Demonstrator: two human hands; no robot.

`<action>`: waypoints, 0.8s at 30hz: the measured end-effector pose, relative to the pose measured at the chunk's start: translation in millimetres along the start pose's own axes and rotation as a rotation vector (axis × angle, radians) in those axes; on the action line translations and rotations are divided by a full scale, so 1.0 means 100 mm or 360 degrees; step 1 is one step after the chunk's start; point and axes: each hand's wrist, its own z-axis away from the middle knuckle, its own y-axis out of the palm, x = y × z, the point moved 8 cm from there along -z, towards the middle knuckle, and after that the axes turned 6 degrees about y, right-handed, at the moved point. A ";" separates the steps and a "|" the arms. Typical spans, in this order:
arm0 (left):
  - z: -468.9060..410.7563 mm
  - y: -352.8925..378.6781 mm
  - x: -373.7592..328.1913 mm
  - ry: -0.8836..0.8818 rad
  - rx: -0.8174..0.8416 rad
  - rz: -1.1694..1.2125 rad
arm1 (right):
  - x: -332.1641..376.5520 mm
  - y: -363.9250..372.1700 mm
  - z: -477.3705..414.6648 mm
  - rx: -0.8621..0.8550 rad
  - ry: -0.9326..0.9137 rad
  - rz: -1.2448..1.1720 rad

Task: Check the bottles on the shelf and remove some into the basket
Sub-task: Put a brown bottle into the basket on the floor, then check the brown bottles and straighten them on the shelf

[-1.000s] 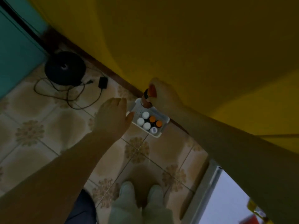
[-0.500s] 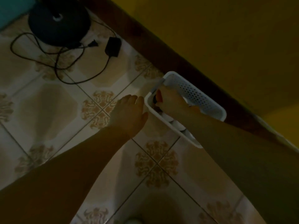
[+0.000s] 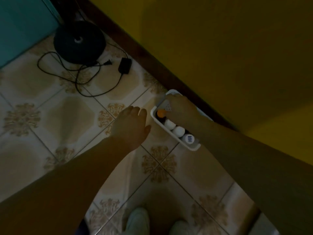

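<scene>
A white perforated basket (image 3: 191, 147) stands on the tiled floor against the dark skirting board. Inside it stand several bottles seen from above, with white caps (image 3: 169, 124) in a row along the near side. My right hand (image 3: 182, 112) reaches into the basket's far end, and its curled fingers hold an orange-capped bottle (image 3: 160, 113) that stands in the basket. My left hand (image 3: 131, 125) hovers over the floor just left of the basket with its fingers straight and together, holding nothing. The shelf is out of view.
A black round base (image 3: 78, 41) with a tangled cable (image 3: 79, 77) and a black adapter (image 3: 125, 65) lies on the floor at upper left. A yellow wall (image 3: 220, 48) fills the right. My two shoes (image 3: 138, 221) stand at the bottom edge.
My right hand has brought the orange-capped bottle down from above the basket into its far end. The view swung over the floor. My left hand stayed beside the basket.
</scene>
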 end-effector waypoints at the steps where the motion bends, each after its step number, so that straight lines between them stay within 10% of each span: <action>1: 0.18 -0.24 -0.04 -0.0002 0.0000 0.0002 | 0.08 -0.22 0.18 0.0004 -0.0012 0.0013; 13: 2.62 -4.02 -0.73 -0.0044 -0.0318 -0.0008 | 1.63 -3.94 3.03 -0.0305 -0.0203 0.0181; 24: 4.43 -6.45 -1.94 0.0355 -0.0831 -0.0269 | 2.06 -6.22 6.29 -0.1207 0.0034 0.0354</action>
